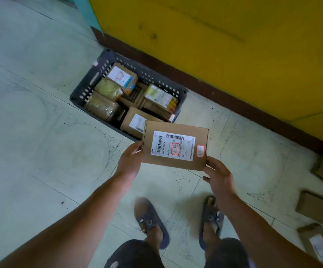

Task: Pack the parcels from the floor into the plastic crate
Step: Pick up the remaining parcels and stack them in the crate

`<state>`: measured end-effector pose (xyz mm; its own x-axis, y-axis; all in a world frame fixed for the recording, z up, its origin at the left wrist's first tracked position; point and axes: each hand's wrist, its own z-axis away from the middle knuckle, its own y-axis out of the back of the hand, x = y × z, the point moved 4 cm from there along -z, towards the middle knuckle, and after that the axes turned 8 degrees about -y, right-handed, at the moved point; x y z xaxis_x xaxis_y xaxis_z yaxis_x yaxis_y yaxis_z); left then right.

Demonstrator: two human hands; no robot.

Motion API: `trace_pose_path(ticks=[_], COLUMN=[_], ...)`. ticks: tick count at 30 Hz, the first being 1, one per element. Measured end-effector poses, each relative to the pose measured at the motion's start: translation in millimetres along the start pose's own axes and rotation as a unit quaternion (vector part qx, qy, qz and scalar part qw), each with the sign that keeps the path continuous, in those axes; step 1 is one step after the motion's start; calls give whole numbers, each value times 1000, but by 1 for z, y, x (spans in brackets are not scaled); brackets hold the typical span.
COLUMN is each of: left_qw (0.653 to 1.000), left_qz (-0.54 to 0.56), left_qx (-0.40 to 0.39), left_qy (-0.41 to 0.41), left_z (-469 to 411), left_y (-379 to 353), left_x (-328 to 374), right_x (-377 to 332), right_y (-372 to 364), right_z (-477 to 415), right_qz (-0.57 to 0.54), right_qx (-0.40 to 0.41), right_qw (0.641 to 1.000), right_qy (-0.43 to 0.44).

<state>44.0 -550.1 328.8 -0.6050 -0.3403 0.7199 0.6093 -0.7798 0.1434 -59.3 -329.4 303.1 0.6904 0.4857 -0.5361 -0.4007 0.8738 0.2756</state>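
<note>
Crate [85, 84] part-full of assorted parcels [122, 76]

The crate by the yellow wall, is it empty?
No, the crate holds several parcels, some in brown cardboard and some wrapped in plastic.

Matt brown cardboard parcel [174, 146] with white paper label [173, 148]; dark perforated plastic crate [91, 78]; smooth speckled floor tiles [31, 132]; scuffed yellow painted wall [214, 35].

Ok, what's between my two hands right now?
A flat labelled cardboard parcel, held at its ends by the left hand and right hand, seen in the head view.
</note>
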Motion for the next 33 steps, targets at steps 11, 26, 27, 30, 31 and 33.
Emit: trace_pose_path(ticks=[11,26,27,30,31,33], left_qw=[1000,989,987,986,986,981], left_qz=[13,-132,-140,-142,-142,-161], left_qx=[24,-69,-81,-85,-89,-103], left_qy=[0,14,17,17,20,22], left_z=[-86,-242,-257,-300,-315,-345], left_y=[94,117,116,114,112,108], left_x=[31,56,54,54,51,44], right_x=[-70,-117,-115,-107,-106,-104], right_y=[-121,-203,-208,-227,-233,-243], right_z=[-16,-91,-98,-126,-135,-156], right_qz=[28,-15,-18,-4,-1,-5], right_qx=[-22,59,72,77,73,72], right_qw=[999,995,993,989,989,988], right_qy=[17,-83,-95,-125,-131,-137])
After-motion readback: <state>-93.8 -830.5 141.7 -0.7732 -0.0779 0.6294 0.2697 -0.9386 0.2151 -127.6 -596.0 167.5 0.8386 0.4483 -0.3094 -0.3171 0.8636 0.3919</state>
